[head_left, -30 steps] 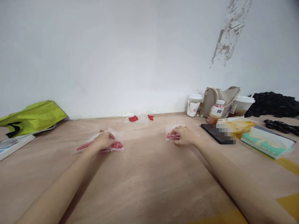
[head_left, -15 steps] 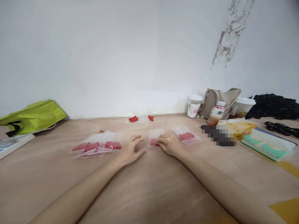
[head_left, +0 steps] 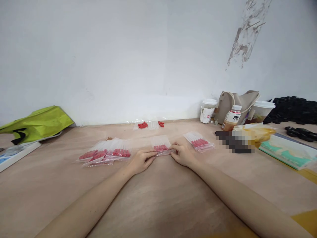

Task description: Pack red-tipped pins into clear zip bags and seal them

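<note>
I see both hands pinching one small clear bag of red pieces (head_left: 160,146) on the counter (head_left: 158,198): left hand (head_left: 142,160), right hand (head_left: 182,154).

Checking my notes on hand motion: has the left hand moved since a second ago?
Yes. The left hand moved right, away from the pile of bags, to the middle bag.

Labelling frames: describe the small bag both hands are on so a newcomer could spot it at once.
On the tan table by the white wall, find the clear bags of red pieces lying in a loose row. The held bag is at the centre, between the pile of bags and a lone bag. Only it is pinched by the left hand and right hand.
</note>
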A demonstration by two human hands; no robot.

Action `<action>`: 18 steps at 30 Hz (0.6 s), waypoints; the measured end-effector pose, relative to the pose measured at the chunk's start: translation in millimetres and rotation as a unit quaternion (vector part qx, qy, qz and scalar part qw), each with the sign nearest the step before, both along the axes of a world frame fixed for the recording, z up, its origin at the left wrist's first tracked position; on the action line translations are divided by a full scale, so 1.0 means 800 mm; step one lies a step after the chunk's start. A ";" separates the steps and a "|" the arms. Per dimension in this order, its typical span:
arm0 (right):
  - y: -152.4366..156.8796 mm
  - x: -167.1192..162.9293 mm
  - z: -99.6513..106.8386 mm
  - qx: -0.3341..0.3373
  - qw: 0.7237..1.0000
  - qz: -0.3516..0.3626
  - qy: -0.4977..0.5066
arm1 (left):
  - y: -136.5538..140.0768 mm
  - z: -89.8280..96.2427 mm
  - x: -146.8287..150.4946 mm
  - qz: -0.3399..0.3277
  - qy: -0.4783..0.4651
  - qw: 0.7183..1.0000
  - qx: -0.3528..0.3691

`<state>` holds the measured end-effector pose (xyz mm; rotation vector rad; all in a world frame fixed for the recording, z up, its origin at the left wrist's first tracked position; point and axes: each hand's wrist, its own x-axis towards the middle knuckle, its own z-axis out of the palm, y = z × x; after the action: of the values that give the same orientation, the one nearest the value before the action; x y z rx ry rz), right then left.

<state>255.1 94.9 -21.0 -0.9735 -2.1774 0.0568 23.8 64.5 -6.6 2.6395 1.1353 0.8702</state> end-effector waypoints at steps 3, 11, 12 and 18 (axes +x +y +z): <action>0.002 -0.010 -0.004 0.001 0.998 0.037 0.060 | 0.002 0.000 0.000 0.011 -0.002 1.000 -0.003; 0.003 -0.003 -0.004 -0.018 0.994 0.097 0.048 | 0.001 0.004 -0.001 0.045 -0.043 0.998 -0.020; 0.004 -0.001 -0.005 -0.015 0.994 0.097 0.039 | 0.001 0.004 -0.002 0.049 -0.044 0.998 -0.020; 0.010 -0.001 -0.009 0.046 0.998 0.051 -0.013 | 0.001 0.001 -0.007 0.024 -0.038 0.999 -0.013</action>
<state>254.3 102.6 -28.5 -0.8150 -2.2312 -0.0074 18.5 65.0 -5.8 2.5443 1.1870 0.9496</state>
